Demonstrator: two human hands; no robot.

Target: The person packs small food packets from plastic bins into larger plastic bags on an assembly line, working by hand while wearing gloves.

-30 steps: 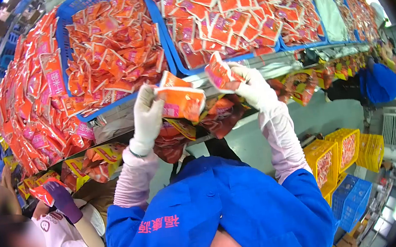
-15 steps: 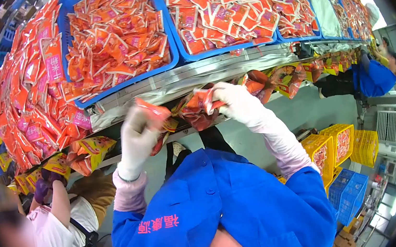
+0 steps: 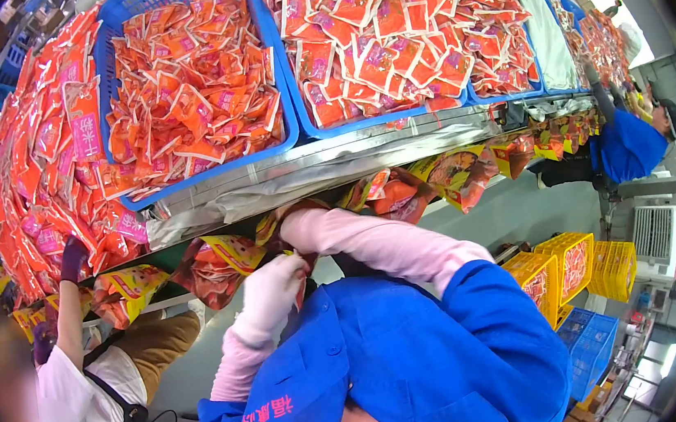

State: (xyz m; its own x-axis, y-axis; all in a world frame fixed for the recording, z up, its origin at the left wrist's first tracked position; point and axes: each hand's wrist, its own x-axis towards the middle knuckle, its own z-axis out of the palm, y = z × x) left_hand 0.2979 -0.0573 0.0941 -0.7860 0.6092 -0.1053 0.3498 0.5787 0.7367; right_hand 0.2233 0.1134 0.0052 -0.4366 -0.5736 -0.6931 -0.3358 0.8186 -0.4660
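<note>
Pinches a red packet (image 3: 301, 287), just below and left of frame centre, in the closed fingers of the left hand (image 3: 267, 299), and holds the right sleeve (image 3: 374, 240) across to the bags (image 3: 239, 250); cannot tell the right hand's grip, hidden there. Could snag the packet on a bag rim, with arms so crowded. Shows it pointing seemingly down-frame, with long axis near upright.

table (image 3: 428, 129): kinda packed tbh | blue baskets (image 3: 284, 93) are lined up side by side | red packets (image 3: 41, 172) are heaped left of them, base hidden | crumpled pale sheeting (image 3: 191, 221) is draped along the near edge
</note>
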